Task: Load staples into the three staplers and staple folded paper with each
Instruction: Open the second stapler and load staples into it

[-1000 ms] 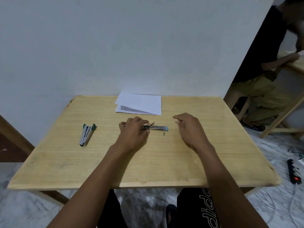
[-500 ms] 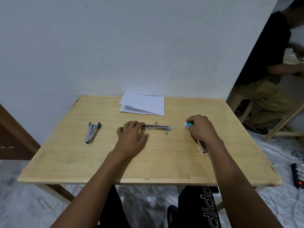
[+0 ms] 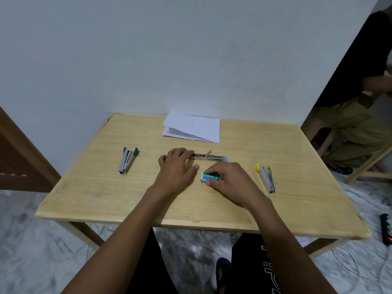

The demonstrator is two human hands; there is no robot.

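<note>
Three staplers lie on the wooden table [image 3: 106,200]. A green-tipped stapler [image 3: 127,159] is at the left, a yellow-tipped stapler [image 3: 266,177] at the right. In the middle lies a blue-tipped stapler [image 3: 210,157], opened out flat. My left hand [image 3: 177,168] rests flat on the table with its fingertips on that stapler's left end. My right hand [image 3: 231,181] pinches a small green staple box [image 3: 210,177] between thumb and fingers, just in front of the open stapler. White paper sheets [image 3: 193,127] lie at the table's far edge.
A white wall stands right behind the table. Another person sits at a second table at the far right [image 3: 360,115]. A black power strip [image 3: 387,232] and cables lie on the floor to the right.
My right hand has carried the staple box from the right side of the table to the middle, in front of the open stapler. The left hand has stayed on the stapler.
</note>
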